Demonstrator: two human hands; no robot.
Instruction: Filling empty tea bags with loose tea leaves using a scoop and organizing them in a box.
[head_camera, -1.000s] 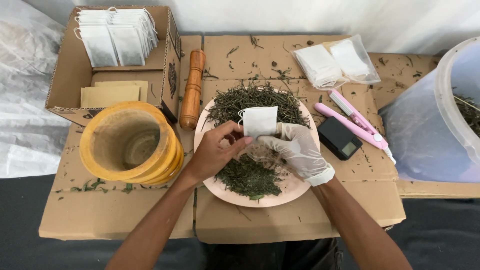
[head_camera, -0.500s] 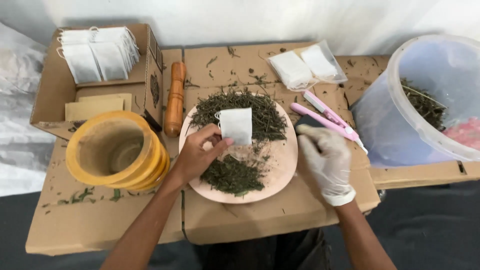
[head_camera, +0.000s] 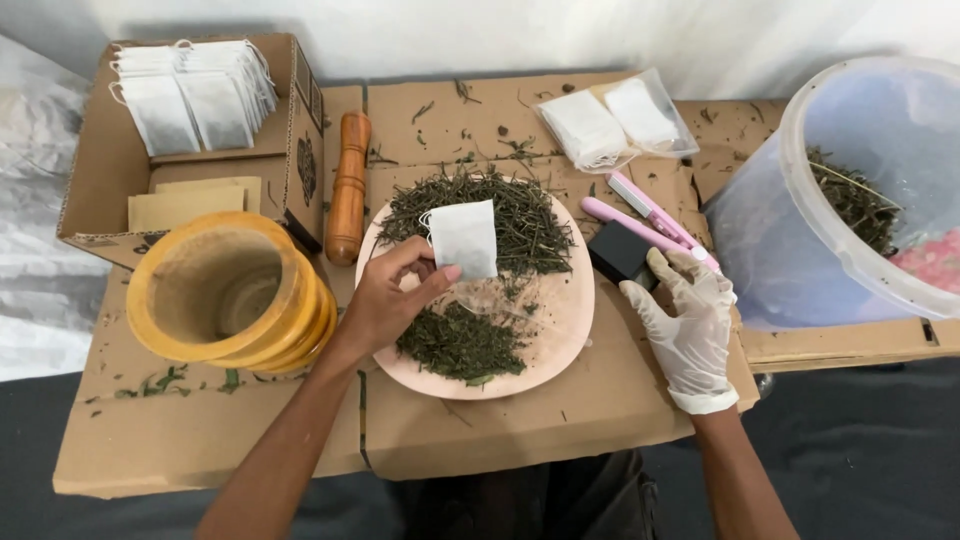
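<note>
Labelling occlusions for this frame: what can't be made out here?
Head view:
- Clear bucket: cut off by the right edge; its wall blurs the contents.
- Yellow mortar: bottom in shadow.
- Black device: kind unclear, partly behind the right hand.
- Tea bag in the left hand: fill not visible.

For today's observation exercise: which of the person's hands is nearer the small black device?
Right. The gloved right hand reaches the small black device, fingertips at its edge; the bare left hand holds a white tea bag over the plate.
</note>
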